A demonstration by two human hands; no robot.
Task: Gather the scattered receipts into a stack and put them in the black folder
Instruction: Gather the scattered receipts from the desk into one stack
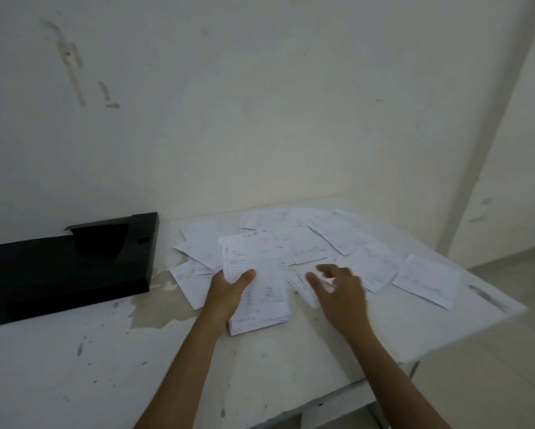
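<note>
**Feeding loose slips onto the stack**

My left hand (229, 289) grips a partial stack (256, 283) of receipts, thumb pressed on top, fingers underneath, its lower edge just above the table (105, 366). My right hand (337, 286) hovers open, fingers spread and blurred, over a loose slip (306, 287) just beside the stack. Many more receipts (368, 264) lie overlapping toward the wall and the right edge. The folder (61, 267) lies at the left, well apart from the pile (I cannot tell whether its flap is open).

To do this step well, I judge I should press the fingertips flat on the nearest slip, slide it toward the stack, then tuck it under the thumb rather than pinch it off the surface. Keeping the left grip firm stops the stack fanning. I would work outward from nearest, leaving the far-right slip (427, 283) last.
</note>
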